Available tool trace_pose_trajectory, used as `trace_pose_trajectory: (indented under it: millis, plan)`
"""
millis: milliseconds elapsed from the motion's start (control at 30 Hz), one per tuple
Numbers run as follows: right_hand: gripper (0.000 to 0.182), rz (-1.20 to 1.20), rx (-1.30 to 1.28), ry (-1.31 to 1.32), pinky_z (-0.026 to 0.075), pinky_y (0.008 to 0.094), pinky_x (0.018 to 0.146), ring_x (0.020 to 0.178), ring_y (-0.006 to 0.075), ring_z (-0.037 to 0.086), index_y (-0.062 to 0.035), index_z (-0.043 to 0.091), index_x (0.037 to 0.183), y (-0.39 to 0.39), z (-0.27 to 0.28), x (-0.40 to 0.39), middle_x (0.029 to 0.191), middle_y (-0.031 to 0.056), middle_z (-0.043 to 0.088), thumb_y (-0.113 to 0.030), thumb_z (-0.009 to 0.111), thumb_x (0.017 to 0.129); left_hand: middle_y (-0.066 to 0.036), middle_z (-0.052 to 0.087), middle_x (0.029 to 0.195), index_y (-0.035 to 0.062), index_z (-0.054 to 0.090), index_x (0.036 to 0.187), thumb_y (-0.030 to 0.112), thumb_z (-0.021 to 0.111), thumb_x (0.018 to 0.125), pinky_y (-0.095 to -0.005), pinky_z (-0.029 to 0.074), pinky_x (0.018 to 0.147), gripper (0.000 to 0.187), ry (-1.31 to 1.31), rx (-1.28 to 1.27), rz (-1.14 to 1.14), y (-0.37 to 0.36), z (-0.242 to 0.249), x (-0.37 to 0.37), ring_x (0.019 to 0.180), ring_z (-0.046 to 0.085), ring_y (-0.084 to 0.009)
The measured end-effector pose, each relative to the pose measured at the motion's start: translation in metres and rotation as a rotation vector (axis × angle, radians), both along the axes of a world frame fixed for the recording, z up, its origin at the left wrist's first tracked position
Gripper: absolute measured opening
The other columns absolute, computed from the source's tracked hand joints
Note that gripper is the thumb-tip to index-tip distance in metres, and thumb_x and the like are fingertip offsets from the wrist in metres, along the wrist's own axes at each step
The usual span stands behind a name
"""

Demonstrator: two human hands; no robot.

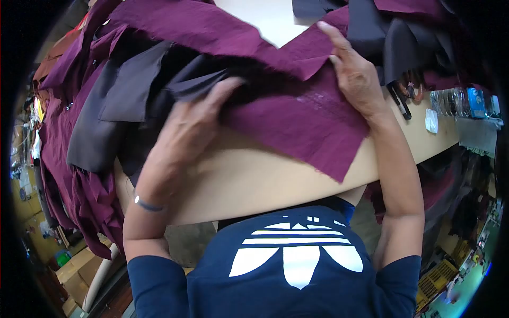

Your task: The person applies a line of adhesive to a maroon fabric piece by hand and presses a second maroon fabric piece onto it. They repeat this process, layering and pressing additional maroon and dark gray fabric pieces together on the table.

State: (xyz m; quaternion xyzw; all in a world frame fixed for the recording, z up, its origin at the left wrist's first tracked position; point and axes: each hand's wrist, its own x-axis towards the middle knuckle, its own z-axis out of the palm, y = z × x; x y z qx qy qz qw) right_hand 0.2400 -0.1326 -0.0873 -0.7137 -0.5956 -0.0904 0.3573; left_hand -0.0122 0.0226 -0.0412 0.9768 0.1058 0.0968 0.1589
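A maroon fabric piece [302, 122] lies across the pale tabletop, one pointed corner near the front edge. My left hand [196, 114], blurred by motion, is at its left side beside dark grey cloth [196, 79]; whether its fingers grip that cloth is unclear. On the right, my right hand [352, 71] rests at the upper right part of the maroon fabric, index finger stretched up and away from the other fingers. More maroon cloth [196, 26] runs behind both hands, and grey pieces [132, 85] overlap it at the left.
Maroon cloth [79, 196] hangs over the table's left side. Scissors [400, 100], a small white item [431, 121] and plastic bottles [460, 100] are at the right. Dark cloth [371, 37] is heaped at the back right. The table's front edge [265, 208] is near my body.
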Motion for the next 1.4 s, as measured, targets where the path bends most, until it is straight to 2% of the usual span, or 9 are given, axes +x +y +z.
trace_pose_trajectory:
  millis: [133, 300, 367, 433, 567, 700, 833, 1000, 1400]
  plan:
    - [0.061, 0.138, -0.035, -0.144, 0.05, 0.0356, 0.063, 0.065, 0.0265, 0.059, -0.021, 0.04, 0.136, 0.028, -0.003, -0.026, 0.099, 0.0111, 0.064, 0.003, 0.056, 0.082, -0.019, 0.062, 0.1, 0.0092, 0.057, 0.117, -0.005, 0.054, 0.067, -0.04, 0.047, 0.079, 0.052, 0.123, 0.229, -0.068, 0.014, 0.012, -0.044, 0.095, 0.058, -0.0356]
    - [0.062, 0.109, -0.075, -0.022, 0.048, 0.0324, 0.063, 0.064, 0.0262, 0.058, -0.0185, 0.04, 0.136, 0.042, -0.001, -0.03, 0.096, 0.0111, 0.063, -0.001, 0.059, 0.08, -0.014, 0.062, 0.099, 0.0072, 0.062, 0.106, 0.0, 0.06, 0.067, -0.0379, 0.049, 0.075, 0.041, 0.35, -0.046, -0.036, -0.019, 0.051, -0.038, 0.088, 0.061, -0.0312]
    - [0.064, 0.112, -0.099, -0.032, 0.047, 0.0327, 0.065, 0.065, 0.0259, 0.058, -0.0174, 0.04, 0.136, 0.035, 0.003, -0.029, 0.101, 0.0107, 0.063, -0.001, 0.061, 0.079, -0.011, 0.061, 0.097, 0.006, 0.062, 0.103, 0.0, 0.061, 0.067, -0.0361, 0.049, 0.076, 0.036, 0.207, -0.194, -0.245, -0.033, 0.039, -0.018, 0.088, 0.061, -0.0297]
    - [0.066, 0.091, -0.065, -0.036, 0.047, 0.0336, 0.068, 0.065, 0.0258, 0.058, -0.0174, 0.04, 0.137, 0.025, 0.009, -0.031, 0.107, 0.0102, 0.062, 0.0, 0.062, 0.077, -0.011, 0.058, 0.097, 0.0051, 0.061, 0.101, 0.0, 0.062, 0.071, -0.0359, 0.049, 0.076, 0.031, 0.04, -0.016, -0.324, -0.038, 0.029, 0.009, 0.091, 0.059, -0.0281]
    - [0.066, 0.081, -0.155, -0.069, 0.047, 0.039, 0.072, 0.073, 0.0274, 0.062, -0.0204, 0.034, 0.139, -0.006, 0.014, -0.029, 0.089, 0.0089, 0.065, -0.006, 0.06, 0.08, -0.013, 0.053, 0.114, 0.0069, 0.056, 0.113, 0.009, 0.065, 0.076, -0.0367, 0.044, 0.092, 0.037, 0.015, 0.075, -0.087, -0.02, 0.0, 0.04, 0.106, 0.053, -0.0296]
    - [0.064, 0.104, -0.04, 0.034, 0.045, 0.0352, 0.077, 0.075, 0.0253, 0.062, -0.0189, 0.038, 0.137, -0.016, 0.005, -0.023, 0.1, 0.0108, 0.065, -0.004, 0.061, 0.079, -0.01, 0.052, 0.12, 0.0088, 0.055, 0.116, 0.015, 0.066, 0.077, -0.0387, 0.042, 0.094, 0.041, -0.074, 0.234, -0.171, -0.032, -0.001, 0.051, 0.113, 0.05, -0.0284]
    - [0.066, 0.096, -0.084, 0.122, 0.044, 0.0346, 0.079, 0.076, 0.0246, 0.062, -0.0189, 0.04, 0.135, -0.016, 0.007, -0.022, 0.111, 0.0105, 0.062, -0.002, 0.061, 0.075, -0.006, 0.055, 0.107, 0.0102, 0.058, 0.105, 0.016, 0.066, 0.078, -0.0355, 0.043, 0.085, 0.029, -0.046, 0.033, -0.425, -0.053, 0.0, 0.069, 0.102, 0.054, -0.0253]
    - [0.068, 0.058, -0.259, 0.156, 0.043, 0.0327, 0.085, 0.087, 0.0233, 0.058, -0.0162, 0.045, 0.133, -0.031, 0.017, -0.019, 0.125, 0.004, 0.056, 0.003, 0.062, 0.07, -0.007, 0.053, 0.093, 0.0082, 0.056, 0.094, 0.014, 0.066, 0.077, -0.0357, 0.043, 0.08, 0.021, 0.019, 0.008, -0.433, -0.047, -0.008, 0.082, 0.088, 0.053, -0.0245]
    - [0.064, 0.114, -0.141, 0.153, 0.041, 0.0331, 0.084, 0.097, 0.0195, 0.061, -0.019, 0.043, 0.133, -0.028, 0.01, -0.018, 0.128, 0.0029, 0.054, 0.002, 0.059, 0.076, -0.01, 0.052, 0.091, 0.0042, 0.054, 0.089, 0.01, 0.068, 0.074, -0.0375, 0.044, 0.078, 0.021, -0.046, -0.119, -0.424, -0.044, -0.009, 0.085, 0.086, 0.053, -0.0268]
